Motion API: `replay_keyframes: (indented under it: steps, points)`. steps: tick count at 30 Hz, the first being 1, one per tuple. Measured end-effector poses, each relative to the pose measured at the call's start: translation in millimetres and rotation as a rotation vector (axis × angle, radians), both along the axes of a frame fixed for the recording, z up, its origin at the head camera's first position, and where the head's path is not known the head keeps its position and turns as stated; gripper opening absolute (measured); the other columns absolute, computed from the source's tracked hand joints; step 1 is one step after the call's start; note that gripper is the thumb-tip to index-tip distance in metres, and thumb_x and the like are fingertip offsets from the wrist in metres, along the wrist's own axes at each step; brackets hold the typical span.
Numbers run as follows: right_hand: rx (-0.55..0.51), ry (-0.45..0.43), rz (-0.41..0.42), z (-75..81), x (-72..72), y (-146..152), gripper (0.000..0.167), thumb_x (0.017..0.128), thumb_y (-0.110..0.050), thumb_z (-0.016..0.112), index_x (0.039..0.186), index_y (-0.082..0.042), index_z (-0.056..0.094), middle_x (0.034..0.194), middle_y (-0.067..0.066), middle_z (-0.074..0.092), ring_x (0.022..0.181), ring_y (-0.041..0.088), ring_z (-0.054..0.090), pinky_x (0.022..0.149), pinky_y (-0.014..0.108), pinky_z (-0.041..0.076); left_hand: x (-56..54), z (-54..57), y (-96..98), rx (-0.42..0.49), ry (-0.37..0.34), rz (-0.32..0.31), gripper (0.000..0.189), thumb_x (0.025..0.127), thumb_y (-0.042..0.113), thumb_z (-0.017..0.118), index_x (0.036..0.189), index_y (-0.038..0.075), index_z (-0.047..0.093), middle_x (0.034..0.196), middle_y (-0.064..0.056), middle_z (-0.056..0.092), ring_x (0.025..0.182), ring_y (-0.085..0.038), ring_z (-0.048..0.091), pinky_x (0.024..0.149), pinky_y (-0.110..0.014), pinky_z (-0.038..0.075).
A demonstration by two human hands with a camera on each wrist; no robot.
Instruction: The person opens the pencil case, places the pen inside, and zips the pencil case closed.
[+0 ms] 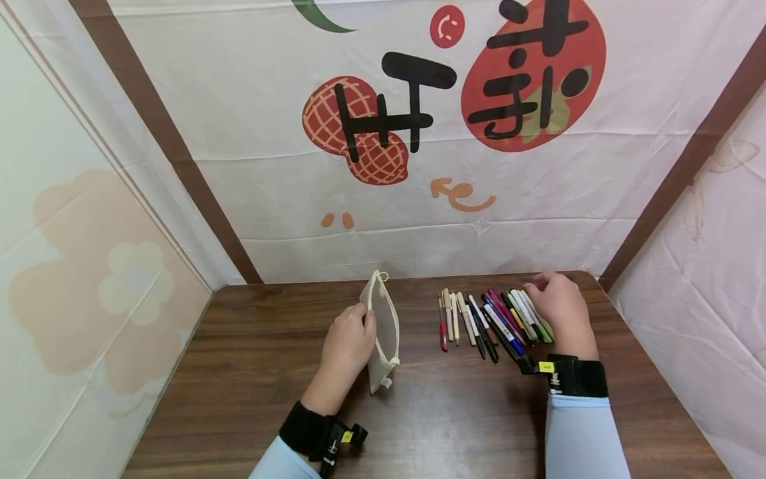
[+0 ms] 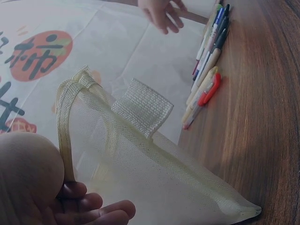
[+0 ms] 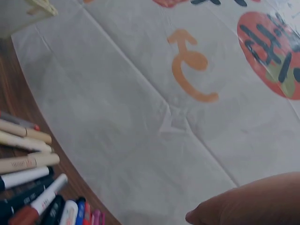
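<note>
My left hand (image 1: 349,340) grips the near side of a pale mesh zip pouch (image 1: 385,326), which stands upright on the table with its mouth spread apart. In the left wrist view, the fingers curl at the pouch's (image 2: 140,173) cream-edged opening, and a woven tab sticks out from its edge. Over the right end of a row of pens and markers (image 1: 479,326) is my right hand (image 1: 561,309), its fingers bent loosely. Seen in the left wrist view, that right hand (image 2: 161,14) hangs above the pens with nothing visible in its fingers.
The pens lie side by side on the dark wooden table (image 1: 251,359), a red one (image 1: 443,329) nearest the pouch and green-tipped markers (image 1: 541,326) at the far right. A white printed cloth (image 1: 269,219) hangs behind the table's back edge.
</note>
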State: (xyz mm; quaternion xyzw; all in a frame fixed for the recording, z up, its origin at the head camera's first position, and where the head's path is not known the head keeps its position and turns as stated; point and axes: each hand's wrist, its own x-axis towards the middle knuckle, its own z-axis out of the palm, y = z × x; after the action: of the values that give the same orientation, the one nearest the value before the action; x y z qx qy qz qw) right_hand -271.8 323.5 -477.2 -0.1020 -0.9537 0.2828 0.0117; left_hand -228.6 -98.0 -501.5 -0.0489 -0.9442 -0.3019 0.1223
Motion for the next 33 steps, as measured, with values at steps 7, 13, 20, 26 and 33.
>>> replay_keyframes:
  steps: [7,13,20,26,33]
  points:
    - [0.025,-0.112,-0.044,-7.0,2.5,16,0.055,0.116,-0.034,0.053,0.151,0.009,0.061,0.154,0.039,0.061,0.136,0.058,0.063,0.109,0.071,0.054,3.8,3.9,1.9,-0.037,-0.018,0.012,0.030,0.115,0.025,0.056,0.103,0.004,0.074,0.097,-0.013,0.073,0.077,-0.029,0.068,0.068,-0.048,0.058]
    - [0.038,-0.155,-0.059,-14.3,2.7,24,0.057,0.118,-0.033,0.049,0.153,0.011,0.058,0.156,0.042,0.057,0.141,0.060,0.058,0.115,0.073,0.051,5.3,3.2,3.3,-0.063,-0.003,0.003,0.031,0.116,0.026,0.055,0.103,0.005,0.074,0.094,-0.013,0.073,0.077,-0.030,0.070,0.065,-0.048,0.057]
    - [0.061,-0.197,-0.114,-22.8,2.9,32,0.056,0.119,-0.031,0.054,0.153,0.012,0.057,0.154,0.042,0.057,0.137,0.060,0.060,0.111,0.071,0.053,5.7,3.0,4.1,-0.060,0.009,0.004,0.029,0.115,0.025,0.056,0.104,0.006,0.074,0.095,-0.013,0.074,0.077,-0.031,0.071,0.065,-0.049,0.057]
    - [0.046,-0.239,-0.141,-24.5,3.1,36,0.058,0.117,-0.032,0.056,0.156,0.011,0.054,0.155,0.042,0.056,0.136,0.059,0.060,0.109,0.070,0.054,5.8,3.2,3.2,-0.067,-0.002,0.000,0.031,0.116,0.027,0.055,0.106,0.005,0.075,0.099,-0.014,0.076,0.081,-0.033,0.073,0.066,-0.050,0.059]
    - [0.070,-0.260,-0.127,-30.6,2.2,41,0.056,0.115,-0.031,0.058,0.152,0.011,0.058,0.151,0.040,0.061,0.132,0.057,0.064,0.105,0.068,0.057,5.7,3.0,2.4,-0.066,-0.014,0.002,0.031,0.117,0.028,0.055,0.108,0.005,0.075,0.101,-0.015,0.076,0.082,-0.033,0.074,0.067,-0.050,0.059]
